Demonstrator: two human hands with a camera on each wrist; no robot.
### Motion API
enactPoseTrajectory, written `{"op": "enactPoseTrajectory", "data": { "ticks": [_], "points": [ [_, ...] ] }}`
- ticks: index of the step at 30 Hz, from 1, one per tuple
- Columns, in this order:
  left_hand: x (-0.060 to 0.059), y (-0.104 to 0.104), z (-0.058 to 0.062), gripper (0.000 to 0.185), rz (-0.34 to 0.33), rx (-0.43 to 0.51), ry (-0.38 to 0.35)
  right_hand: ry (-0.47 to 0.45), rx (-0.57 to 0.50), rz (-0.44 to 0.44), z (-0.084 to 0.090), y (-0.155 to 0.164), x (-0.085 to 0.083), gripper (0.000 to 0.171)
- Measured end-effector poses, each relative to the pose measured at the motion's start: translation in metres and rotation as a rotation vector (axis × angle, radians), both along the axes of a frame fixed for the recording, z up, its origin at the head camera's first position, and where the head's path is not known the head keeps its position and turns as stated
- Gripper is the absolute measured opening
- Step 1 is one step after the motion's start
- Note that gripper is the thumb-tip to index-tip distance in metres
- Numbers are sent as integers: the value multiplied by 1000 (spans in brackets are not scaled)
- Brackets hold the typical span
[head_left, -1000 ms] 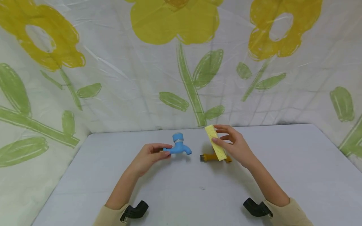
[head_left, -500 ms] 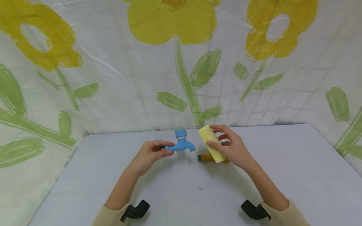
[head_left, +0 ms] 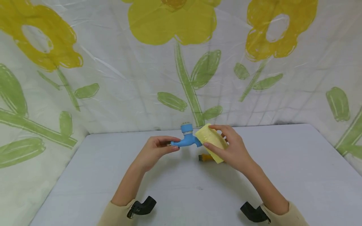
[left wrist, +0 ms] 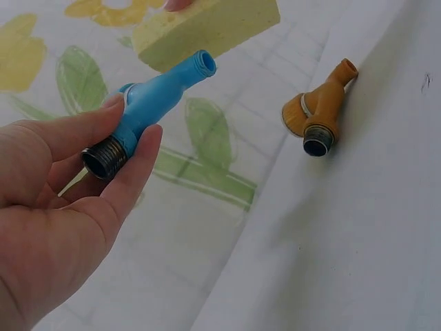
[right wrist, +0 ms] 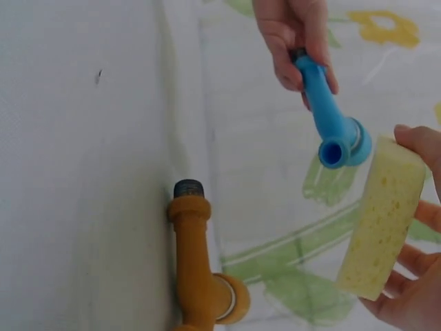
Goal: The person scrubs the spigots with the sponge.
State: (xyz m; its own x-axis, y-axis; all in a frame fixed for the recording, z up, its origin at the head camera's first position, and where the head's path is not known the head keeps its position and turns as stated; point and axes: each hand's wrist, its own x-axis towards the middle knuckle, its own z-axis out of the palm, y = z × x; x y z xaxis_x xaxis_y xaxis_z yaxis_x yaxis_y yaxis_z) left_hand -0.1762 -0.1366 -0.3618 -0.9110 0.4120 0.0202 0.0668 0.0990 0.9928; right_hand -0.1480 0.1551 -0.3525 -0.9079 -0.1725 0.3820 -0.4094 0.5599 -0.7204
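Note:
My left hand [head_left: 158, 150] pinches a blue faucet [head_left: 186, 139] by its threaded inlet end, above the table. In the left wrist view the dark thread shows between thumb and fingers of that hand [left wrist: 62, 179]. My right hand [head_left: 233, 150] holds a yellow sponge [head_left: 212, 142], tilted, close to the blue faucet's spout. The right wrist view shows the sponge [right wrist: 386, 221] right beside the blue faucet [right wrist: 327, 114]; whether they touch I cannot tell. Below the sponge an orange-yellow faucet [head_left: 205, 157] lies on the table, partly hidden in the head view.
A white-covered table [head_left: 181, 201] spreads under both hands. Behind it hangs a white cloth [head_left: 135, 103] painted with yellow flowers and green leaves. Black angled pieces [head_left: 142, 205] sit at both sleeve cuffs.
My left hand has lifted the blue faucet and brought it right, toward the sponge. The sponge has turned in my right hand and shows its broad face. The orange-yellow faucet stays put.

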Motion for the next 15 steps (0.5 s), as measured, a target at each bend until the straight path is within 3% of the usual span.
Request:
{"op": "enactPoseTrajectory", "data": {
  "ticks": [15],
  "points": [
    [3,11,-5,35,-1,110,-36,155,70,-61,-2,-12,6,51]
  ]
}}
